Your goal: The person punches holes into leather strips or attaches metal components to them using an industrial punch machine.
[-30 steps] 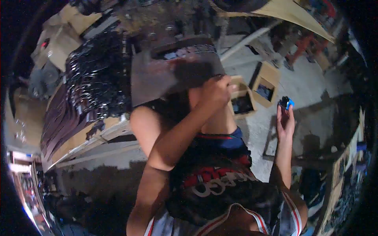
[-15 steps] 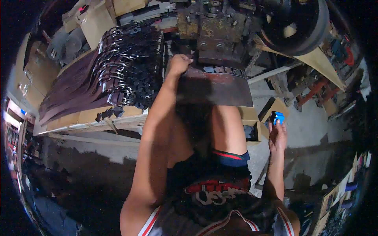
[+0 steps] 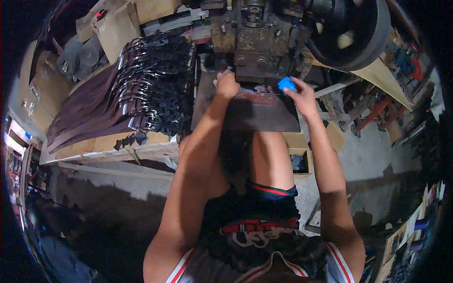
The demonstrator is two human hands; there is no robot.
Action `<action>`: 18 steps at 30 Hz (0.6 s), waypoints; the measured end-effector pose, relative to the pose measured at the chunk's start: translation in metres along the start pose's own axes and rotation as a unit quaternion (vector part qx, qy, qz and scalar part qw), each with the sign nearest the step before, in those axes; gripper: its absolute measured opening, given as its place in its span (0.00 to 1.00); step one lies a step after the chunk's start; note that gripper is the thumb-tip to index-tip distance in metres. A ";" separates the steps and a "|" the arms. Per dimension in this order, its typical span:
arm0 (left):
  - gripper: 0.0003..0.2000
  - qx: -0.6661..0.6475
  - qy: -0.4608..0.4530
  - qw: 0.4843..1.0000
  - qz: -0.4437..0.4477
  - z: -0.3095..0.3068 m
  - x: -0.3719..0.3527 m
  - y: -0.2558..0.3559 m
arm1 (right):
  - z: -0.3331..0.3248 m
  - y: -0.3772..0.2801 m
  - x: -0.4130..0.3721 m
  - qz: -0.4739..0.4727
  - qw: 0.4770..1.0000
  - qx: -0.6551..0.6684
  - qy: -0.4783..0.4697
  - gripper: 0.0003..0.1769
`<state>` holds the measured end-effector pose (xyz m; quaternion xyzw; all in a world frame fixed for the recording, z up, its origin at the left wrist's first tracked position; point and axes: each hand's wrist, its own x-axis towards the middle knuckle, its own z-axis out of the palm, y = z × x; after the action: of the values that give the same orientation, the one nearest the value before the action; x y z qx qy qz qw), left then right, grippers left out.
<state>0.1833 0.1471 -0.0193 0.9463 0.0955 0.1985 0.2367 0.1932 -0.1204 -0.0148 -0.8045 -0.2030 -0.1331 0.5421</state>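
My left hand [image 3: 227,86] is closed above the left side of the flat metal plate [image 3: 264,117] in front of the machine. Its fingers curl inward, and whatever they may hold is hidden. At the plate's right back corner, my right hand [image 3: 302,96] grips a small blue block [image 3: 286,84] between thumb and fingers. Between the two hands, small irregular pieces [image 3: 262,88] lie along the back of the plate, close to a reddish worn patch [image 3: 257,97].
A heavy, worn machine [image 3: 255,42] rises behind the plate, with a large dark wheel [image 3: 363,37] at upper right. To the left, dark strips with metal blades [image 3: 141,85] are piled on a bench [image 3: 113,151]. An open cardboard box [image 3: 309,162] stands below the plate's right side.
My right hand has swung up and left from beside the plate to its back right corner, carrying the blue block. My left hand has shifted slightly right. Fewer dark pieces show along the plate's back.
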 end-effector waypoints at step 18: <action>0.17 -0.079 -0.057 0.995 0.026 0.019 0.019 -0.030 | 0.078 -0.002 0.032 -0.119 0.980 -0.069 -0.146 0.32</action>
<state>0.2055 0.1711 -0.0429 0.9367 0.0413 0.1568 0.3104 0.2201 -0.0417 -0.0280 -0.8210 -0.3648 -0.0912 0.4296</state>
